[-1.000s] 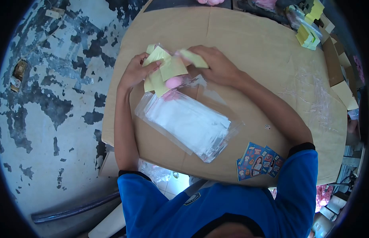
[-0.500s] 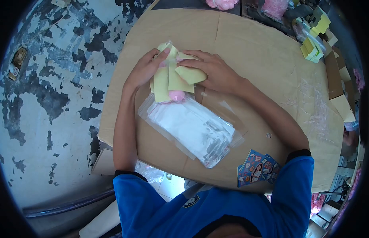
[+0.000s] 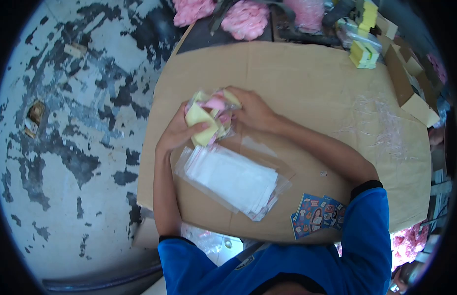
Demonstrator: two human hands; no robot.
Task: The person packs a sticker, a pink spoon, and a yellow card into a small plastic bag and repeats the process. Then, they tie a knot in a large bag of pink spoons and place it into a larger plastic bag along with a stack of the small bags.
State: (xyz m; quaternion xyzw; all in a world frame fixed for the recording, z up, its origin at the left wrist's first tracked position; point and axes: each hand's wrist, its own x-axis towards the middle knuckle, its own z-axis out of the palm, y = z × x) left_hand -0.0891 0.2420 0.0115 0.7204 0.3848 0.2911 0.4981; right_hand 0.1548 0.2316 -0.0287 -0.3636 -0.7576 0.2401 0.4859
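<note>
A bundle of pale yellow cards and soft pink pieces [image 3: 216, 104] is held up between my two hands, above the far end of the bag stack. Clear plastic film glints around it. My left hand [image 3: 179, 130] is closed on its left side, with the thumb laid across a yellow card [image 3: 198, 118]. On the right side my right hand [image 3: 253, 110] grips the bundle, its fingertips partly hidden behind it. Just below, a stack of clear plastic bags with white inside [image 3: 231, 179] lies slanted on the brown paper-covered table [image 3: 297, 73].
Blue printed cards [image 3: 314, 216] lie by my right elbow. Thin clear strands [image 3: 381, 123] are scattered at the right. An open cardboard box [image 3: 410, 83] and yellow card stacks [image 3: 363, 54] stand at the far right edge. Pink bundles [image 3: 245, 19] sit beyond the table's far edge.
The yellow cards, spread downward before, are now gathered into a compact bundle with pink pieces showing on top. Both hands have turned it. The camera view has shifted.
</note>
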